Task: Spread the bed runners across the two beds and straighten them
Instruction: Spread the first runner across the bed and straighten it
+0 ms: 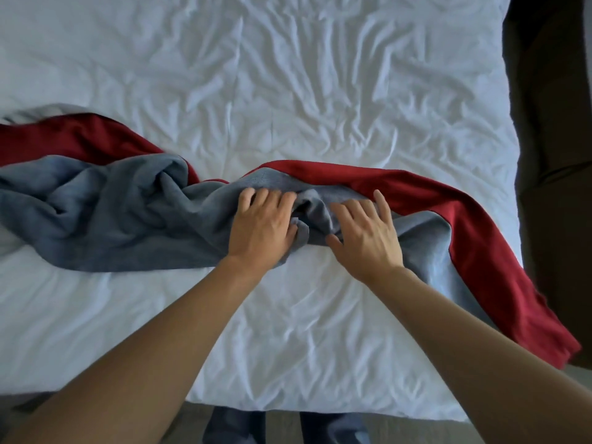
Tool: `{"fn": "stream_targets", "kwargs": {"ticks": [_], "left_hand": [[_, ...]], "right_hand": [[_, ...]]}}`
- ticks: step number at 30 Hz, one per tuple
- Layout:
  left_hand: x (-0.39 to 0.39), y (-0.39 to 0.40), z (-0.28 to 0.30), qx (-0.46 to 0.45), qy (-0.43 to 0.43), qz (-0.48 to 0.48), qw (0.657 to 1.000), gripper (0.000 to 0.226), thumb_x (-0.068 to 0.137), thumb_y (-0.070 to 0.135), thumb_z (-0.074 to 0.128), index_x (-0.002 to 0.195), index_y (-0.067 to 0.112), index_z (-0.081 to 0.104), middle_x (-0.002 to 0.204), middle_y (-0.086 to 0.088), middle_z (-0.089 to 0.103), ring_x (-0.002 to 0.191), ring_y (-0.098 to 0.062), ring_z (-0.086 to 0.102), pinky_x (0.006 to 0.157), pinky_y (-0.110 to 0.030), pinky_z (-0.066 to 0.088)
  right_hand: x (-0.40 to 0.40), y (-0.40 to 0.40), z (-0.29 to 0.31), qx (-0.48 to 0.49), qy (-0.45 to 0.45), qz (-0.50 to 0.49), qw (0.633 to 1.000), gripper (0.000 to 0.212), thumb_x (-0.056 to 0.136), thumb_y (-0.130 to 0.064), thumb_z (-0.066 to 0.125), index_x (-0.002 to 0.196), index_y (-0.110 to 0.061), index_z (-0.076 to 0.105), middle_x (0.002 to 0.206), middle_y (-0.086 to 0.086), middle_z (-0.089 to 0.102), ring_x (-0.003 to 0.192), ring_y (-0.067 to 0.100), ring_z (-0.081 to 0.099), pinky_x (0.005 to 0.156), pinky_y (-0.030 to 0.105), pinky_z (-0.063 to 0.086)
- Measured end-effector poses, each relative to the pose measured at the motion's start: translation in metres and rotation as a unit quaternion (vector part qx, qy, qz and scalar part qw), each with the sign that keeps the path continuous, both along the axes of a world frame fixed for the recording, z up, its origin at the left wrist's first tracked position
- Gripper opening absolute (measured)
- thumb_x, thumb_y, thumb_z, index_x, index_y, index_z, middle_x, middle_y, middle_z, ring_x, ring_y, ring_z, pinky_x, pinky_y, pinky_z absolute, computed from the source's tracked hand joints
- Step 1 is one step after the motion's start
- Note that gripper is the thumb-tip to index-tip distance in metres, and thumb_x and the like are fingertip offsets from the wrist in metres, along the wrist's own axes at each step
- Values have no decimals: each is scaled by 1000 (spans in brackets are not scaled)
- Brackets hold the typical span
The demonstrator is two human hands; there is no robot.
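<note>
A bed runner (pixel 128 216), grey on one face and red (pixel 464 225) on the other, lies bunched and twisted across the white bed (pixel 288 91). It stretches from the left edge of view to the bed's right side, where its red end hangs over. My left hand (pixel 261 227) rests on the grey cloth near the middle, fingers curled into a fold. My right hand (pixel 365 235) lies just beside it, fingers spread, pressing on the grey cloth at the red edge.
The white sheet is wrinkled all over. A dark brown piece of furniture (pixel 554 155) stands along the bed's right side. The bed's near edge (pixel 320 408) is just in front of my legs, with floor below it.
</note>
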State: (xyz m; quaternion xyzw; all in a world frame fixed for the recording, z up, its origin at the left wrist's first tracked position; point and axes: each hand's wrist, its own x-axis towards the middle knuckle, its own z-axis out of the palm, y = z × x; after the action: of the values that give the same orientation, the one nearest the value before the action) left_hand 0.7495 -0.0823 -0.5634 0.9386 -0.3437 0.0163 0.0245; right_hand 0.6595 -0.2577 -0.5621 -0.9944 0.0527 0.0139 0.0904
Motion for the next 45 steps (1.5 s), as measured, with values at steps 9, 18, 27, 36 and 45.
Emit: {"fn": "stream_targets", "kwargs": {"ticks": [9, 18, 27, 36, 45], "left_hand": [[30, 9, 0, -94, 76, 87, 989, 11, 87, 25, 60, 81, 20, 68, 80, -2, 70, 80, -29, 63, 78, -40, 33], [46, -7, -6, -101, 92, 125, 983, 6, 87, 24, 59, 85, 20, 63, 83, 2, 69, 82, -24, 60, 81, -36, 31], [12, -10, -8, -110, 51, 28, 992, 37, 84, 54, 58, 78, 18, 62, 79, 0, 61, 80, -24, 56, 80, -41, 37], [-13, 0, -16, 8, 24, -14, 1000, 12, 88, 27, 63, 92, 15, 62, 93, -4, 62, 99, -30, 54, 81, -42, 33], [-62, 42, -25, 18, 94, -127, 987, 5, 81, 22, 66, 81, 18, 64, 80, 1, 63, 90, -26, 53, 84, -39, 33]], "right_hand": [[-3, -19, -16, -106, 28, -27, 994, 8, 81, -5, 63, 85, -9, 69, 78, 12, 66, 86, 37, 58, 115, 57, 27], [-9, 11, -19, -49, -20, 150, 987, 12, 82, -6, 57, 86, -10, 69, 78, 8, 60, 83, 31, 58, 117, 51, 26], [-7, -5, -33, -107, 0, 21, 994, 10, 84, -8, 62, 77, -9, 69, 68, 10, 62, 84, 32, 61, 120, 54, 21], [-40, 6, -33, -108, 12, 29, 994, 15, 78, 2, 56, 71, -7, 66, 62, 9, 57, 75, 31, 57, 118, 53, 25], [-104, 49, -39, -90, -11, 3, 996, 16, 75, 6, 54, 71, -7, 63, 62, 6, 51, 71, 28, 54, 120, 54, 21]]}}
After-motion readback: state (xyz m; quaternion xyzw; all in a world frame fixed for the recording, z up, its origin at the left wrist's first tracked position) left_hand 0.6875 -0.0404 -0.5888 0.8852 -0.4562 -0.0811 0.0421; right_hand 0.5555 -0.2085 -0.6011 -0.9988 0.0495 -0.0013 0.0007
